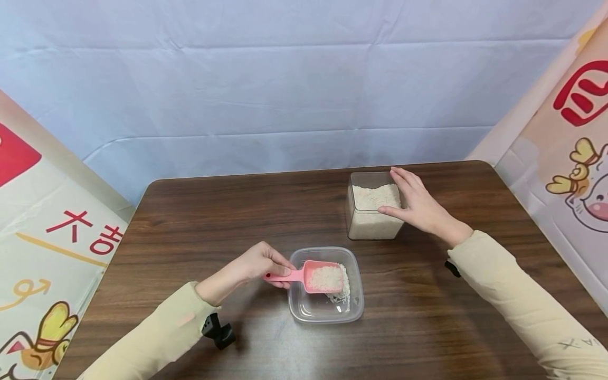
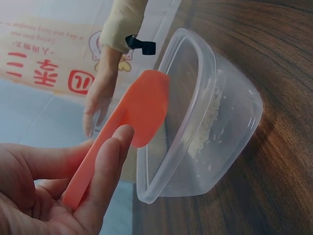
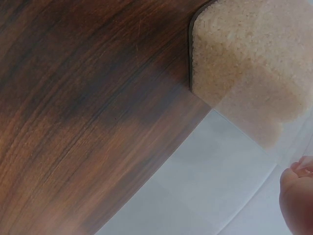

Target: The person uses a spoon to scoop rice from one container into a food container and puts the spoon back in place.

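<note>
My left hand [image 1: 279, 271] pinches the handle of a pink scoop [image 1: 324, 278] heaped with white rice, held level over a shallow clear plastic container [image 1: 313, 312]. A little rice [image 1: 345, 293] lies inside along its right wall. In the left wrist view my fingers [image 2: 108, 164] hold the scoop [image 2: 144, 110] beside the shallow container [image 2: 230, 142]. My right hand [image 1: 414, 203] rests with straight fingers on the right rim of a tall clear container [image 1: 370, 228] nearly full of rice. The right wrist view shows this tall container [image 3: 244, 63] and one fingertip [image 3: 298, 196].
The dark wooden table [image 1: 214, 221] stops at a blue cloth backdrop [image 1: 285, 95] behind. Printed banners stand at the left [image 1: 52, 232] and right [image 1: 570, 158]. A black wrist-camera mount [image 1: 218, 331] sits under my left sleeve.
</note>
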A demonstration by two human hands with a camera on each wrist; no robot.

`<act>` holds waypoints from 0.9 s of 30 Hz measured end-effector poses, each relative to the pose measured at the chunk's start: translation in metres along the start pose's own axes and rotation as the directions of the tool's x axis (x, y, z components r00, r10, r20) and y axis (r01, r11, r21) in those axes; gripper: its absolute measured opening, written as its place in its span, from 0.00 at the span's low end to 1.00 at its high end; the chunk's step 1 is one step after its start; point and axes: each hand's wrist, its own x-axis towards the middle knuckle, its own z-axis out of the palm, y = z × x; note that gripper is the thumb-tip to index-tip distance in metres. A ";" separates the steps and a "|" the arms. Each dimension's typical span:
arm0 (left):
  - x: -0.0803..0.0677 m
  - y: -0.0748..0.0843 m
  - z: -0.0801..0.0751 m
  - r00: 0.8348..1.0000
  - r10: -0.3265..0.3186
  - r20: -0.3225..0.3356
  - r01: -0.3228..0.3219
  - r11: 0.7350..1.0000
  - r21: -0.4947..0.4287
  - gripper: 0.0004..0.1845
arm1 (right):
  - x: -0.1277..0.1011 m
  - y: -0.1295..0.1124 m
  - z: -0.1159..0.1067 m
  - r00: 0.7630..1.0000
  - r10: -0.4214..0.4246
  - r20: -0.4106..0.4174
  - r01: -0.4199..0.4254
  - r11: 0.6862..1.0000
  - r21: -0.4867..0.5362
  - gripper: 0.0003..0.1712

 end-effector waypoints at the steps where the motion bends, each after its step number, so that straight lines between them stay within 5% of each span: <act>1: 0.000 0.000 0.000 1.000 -0.003 0.000 0.003 1.000 0.003 0.09 | 0.000 0.000 0.000 1.000 -0.001 0.003 0.001 1.000 0.002 0.53; 9: 0.001 0.000 0.004 1.000 -0.019 0.002 0.019 0.999 -0.028 0.10 | 0.000 0.001 0.001 1.000 0.015 0.007 -0.015 1.000 0.001 0.54; 27: 0.005 -0.005 0.011 1.000 0.009 -0.020 -0.007 0.996 0.091 0.08 | 0.000 0.001 0.000 1.000 0.002 0.006 -0.002 1.000 0.012 0.54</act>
